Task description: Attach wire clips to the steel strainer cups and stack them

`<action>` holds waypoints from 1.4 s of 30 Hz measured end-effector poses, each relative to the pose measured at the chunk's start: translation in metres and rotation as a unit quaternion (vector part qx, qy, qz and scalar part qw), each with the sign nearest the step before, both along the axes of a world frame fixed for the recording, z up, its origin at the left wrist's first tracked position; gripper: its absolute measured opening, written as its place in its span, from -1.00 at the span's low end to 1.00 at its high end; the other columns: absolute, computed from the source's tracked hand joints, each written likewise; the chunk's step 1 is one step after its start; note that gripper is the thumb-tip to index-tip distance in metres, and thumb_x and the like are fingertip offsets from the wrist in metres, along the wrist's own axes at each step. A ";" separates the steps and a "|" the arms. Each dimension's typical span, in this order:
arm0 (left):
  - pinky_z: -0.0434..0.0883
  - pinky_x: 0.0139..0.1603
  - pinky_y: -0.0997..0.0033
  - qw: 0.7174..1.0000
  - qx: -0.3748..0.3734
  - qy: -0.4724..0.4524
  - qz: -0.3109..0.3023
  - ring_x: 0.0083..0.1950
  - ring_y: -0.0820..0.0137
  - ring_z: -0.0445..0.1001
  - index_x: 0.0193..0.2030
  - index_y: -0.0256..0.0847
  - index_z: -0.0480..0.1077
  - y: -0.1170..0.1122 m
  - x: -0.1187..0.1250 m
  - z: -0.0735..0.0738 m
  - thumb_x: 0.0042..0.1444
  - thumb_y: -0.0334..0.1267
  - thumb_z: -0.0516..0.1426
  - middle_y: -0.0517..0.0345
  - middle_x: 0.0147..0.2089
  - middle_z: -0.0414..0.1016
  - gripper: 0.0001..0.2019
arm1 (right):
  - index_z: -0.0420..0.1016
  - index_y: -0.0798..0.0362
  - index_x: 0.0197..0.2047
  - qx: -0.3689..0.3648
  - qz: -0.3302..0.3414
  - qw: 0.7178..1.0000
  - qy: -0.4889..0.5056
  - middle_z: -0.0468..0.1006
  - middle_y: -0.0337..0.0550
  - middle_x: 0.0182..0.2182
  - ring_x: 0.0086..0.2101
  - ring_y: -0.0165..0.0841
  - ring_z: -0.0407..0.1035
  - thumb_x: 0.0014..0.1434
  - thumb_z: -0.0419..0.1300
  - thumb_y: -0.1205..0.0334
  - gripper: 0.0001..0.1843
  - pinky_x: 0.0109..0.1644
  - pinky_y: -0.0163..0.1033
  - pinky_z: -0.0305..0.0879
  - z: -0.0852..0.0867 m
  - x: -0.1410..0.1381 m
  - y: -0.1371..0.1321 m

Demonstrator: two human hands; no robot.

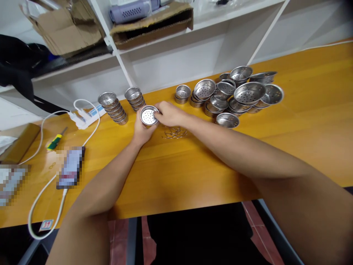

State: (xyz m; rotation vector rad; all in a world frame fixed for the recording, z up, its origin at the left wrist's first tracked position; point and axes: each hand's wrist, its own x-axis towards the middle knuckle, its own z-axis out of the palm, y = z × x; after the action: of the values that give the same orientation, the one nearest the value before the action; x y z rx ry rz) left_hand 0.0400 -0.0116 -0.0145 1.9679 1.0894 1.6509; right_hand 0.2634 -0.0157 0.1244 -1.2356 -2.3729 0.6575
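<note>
At frame centre we note the left hand (142, 132) closed around a small round perforated steel strainer cup (149, 115) above the orange wooden worktop (193, 169). The right hand (168, 114) pinches its rim; loose wire rings (174, 133) lie just beside.

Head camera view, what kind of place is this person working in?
Probably a small workshop or assembly bench. A wooden worktable holds a loose pile of perforated metal strainer cups, neat stacks of them, and wire clips. The left hand holds one cup; the right hand touches it.
</note>
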 end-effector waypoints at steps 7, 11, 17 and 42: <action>0.79 0.48 -0.03 0.999 -0.029 0.023 -0.038 0.35 0.10 0.82 0.50 -0.04 0.46 0.018 -0.012 -0.019 0.23 0.30 0.61 -0.09 0.38 0.77 -0.12 | 0.68 0.02 0.60 0.174 0.157 0.972 0.031 0.62 0.18 0.61 0.37 0.04 0.68 0.76 0.21 0.31 -0.52 0.41 0.05 0.61 -0.038 0.025 0.003; 0.79 0.38 0.10 0.996 0.000 0.062 -0.061 0.27 0.20 0.82 0.52 -0.08 0.51 0.010 -0.012 -0.012 0.26 0.04 0.57 -0.03 0.32 0.80 -0.23 | 0.79 0.08 0.26 0.145 0.233 0.962 0.001 0.76 0.18 0.38 0.26 -0.01 0.67 0.66 0.22 0.43 -0.68 0.33 0.02 0.54 -0.053 0.025 0.012; 0.75 0.33 0.14 0.996 -0.008 0.066 -0.058 0.23 0.21 0.82 0.46 -0.10 0.54 0.005 -0.013 -0.006 0.18 -0.15 0.51 0.00 0.28 0.80 -0.29 | 0.72 0.07 0.50 0.151 0.243 0.956 0.060 0.67 0.21 0.57 0.34 -0.02 0.64 0.62 0.22 0.45 -0.50 0.35 -0.01 0.51 -0.058 0.026 0.013; 0.82 0.38 0.07 0.993 -0.011 0.051 -0.106 0.29 0.19 0.79 0.60 0.03 0.36 0.013 -0.009 -0.015 0.44 0.25 0.59 -0.03 0.37 0.68 -0.17 | 0.39 -0.01 -0.23 0.027 0.200 0.946 0.253 0.40 -0.21 -0.25 -0.24 -0.31 0.26 0.74 0.42 -0.01 -0.50 -0.05 -0.17 0.19 -0.065 0.014 0.035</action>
State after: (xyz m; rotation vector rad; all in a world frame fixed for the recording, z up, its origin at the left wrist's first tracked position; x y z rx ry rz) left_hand 0.0309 0.0018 -0.0296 2.0927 0.8919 1.4373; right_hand 0.2779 0.0198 0.0590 -0.4707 -2.1800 0.8980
